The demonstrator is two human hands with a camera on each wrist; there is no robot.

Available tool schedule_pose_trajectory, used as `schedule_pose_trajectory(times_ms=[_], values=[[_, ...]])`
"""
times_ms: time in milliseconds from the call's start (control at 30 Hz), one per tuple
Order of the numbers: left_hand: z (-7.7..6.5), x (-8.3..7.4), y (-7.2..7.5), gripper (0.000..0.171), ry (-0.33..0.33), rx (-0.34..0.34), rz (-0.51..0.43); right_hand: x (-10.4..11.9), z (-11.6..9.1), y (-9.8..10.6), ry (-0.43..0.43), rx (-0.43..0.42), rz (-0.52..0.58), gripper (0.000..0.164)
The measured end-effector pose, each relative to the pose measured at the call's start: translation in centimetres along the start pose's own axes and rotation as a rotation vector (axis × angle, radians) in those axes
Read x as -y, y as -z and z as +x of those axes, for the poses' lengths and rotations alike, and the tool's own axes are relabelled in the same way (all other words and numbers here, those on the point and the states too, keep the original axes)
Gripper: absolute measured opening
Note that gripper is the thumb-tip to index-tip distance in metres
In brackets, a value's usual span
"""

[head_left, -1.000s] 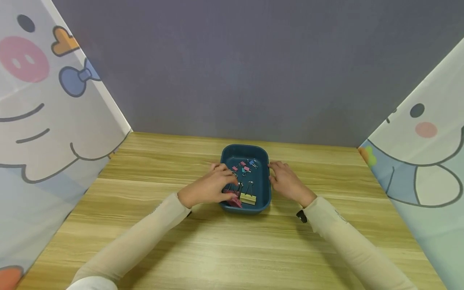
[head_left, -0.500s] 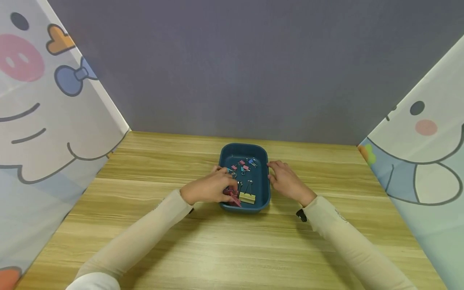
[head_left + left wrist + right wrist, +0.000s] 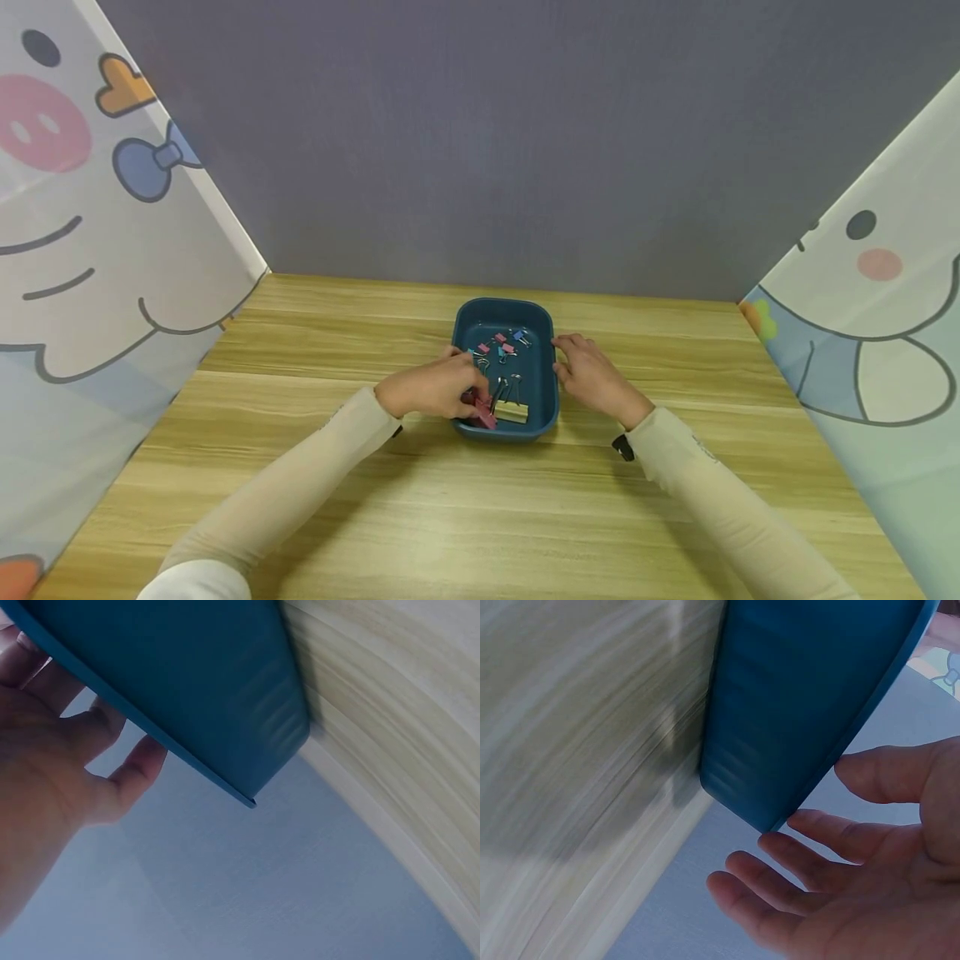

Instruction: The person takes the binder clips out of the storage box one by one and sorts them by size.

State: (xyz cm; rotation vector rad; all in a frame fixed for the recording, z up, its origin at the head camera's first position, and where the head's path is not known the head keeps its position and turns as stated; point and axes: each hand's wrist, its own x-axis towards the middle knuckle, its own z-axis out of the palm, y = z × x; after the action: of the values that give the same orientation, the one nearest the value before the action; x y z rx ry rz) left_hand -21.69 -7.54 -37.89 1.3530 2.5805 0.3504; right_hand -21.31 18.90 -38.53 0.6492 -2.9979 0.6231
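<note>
Bin, one, dark blue, deep, rounded corners (image 3: 540, 367); upright on a wood-grained counter (image 3: 480, 508), between the person's two hands.

Large pink clip, one (image 3: 486, 414), binder type; inside the bin, near corner on the left-hand side. Fingers of the left hand (image 3: 438, 390) bent over the bin's left rim, thumb and forefinger pinching this clip. A darker reddish clip appears to lie under the same hand, though the fingers cover too much of it to be certain.

Large yellow clip, one (image 3: 512, 412), beside the pink one, near end of the bin; wire handles pointing to the far end.

Small clips, mixed, loose on the bin floor toward the far half: three pink (image 3: 508, 348), one blue (image 3: 519, 336) nearest the right wall, and teal pieces (image 3: 502, 352) close to the pink.

Right hand (image 3: 595, 377): outside the bin at its right wall; fingers spread and lightly bent, thumb and forefinger tips touching the rim, as seen from the right wrist.

Sleeves, pair, cream (image 3: 300, 483). Backdrop, grey panel (image 3: 480, 150), behind the counter. Side panels, two, printed with cartoon figures (image 3: 877, 333).
</note>
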Motion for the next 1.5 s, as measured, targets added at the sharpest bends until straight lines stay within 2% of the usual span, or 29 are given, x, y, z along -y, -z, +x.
schedule_pose_trajectory(times_ms=[267,400,500,800,1067,1267,1500], values=[[0.2,0.0,0.2,0.014,0.007,0.027,0.008,0.0,-0.1,-0.1,-0.008,0.006,0.011,0.044],[0.3,0.1,0.2,0.009,-0.014,0.015,0.011,0.0,-0.1,-0.1,-0.006,0.007,0.023,0.044],[0.4,0.2,0.2,0.004,-0.042,-0.007,0.015,0.0,-0.2,-0.1,-0.003,0.005,0.027,0.044],[0.6,0.4,0.4,0.006,-0.115,-0.086,-0.034,0.0,-0.2,-0.1,-0.003,0.003,0.034,0.044],[0.5,0.8,0.7,0.007,-0.083,-0.149,-0.064,-0.3,-0.2,-0.3,-0.015,0.013,0.048,0.045],[0.3,1.0,1.6,0.007,-0.086,-0.204,-0.105,-0.3,-0.2,-0.4,-0.016,0.023,0.061,0.045],[-0.3,1.3,2.8,0.006,-0.072,-0.253,-0.159,-0.2,-0.2,-0.4,-0.047,0.076,0.099,0.048]])
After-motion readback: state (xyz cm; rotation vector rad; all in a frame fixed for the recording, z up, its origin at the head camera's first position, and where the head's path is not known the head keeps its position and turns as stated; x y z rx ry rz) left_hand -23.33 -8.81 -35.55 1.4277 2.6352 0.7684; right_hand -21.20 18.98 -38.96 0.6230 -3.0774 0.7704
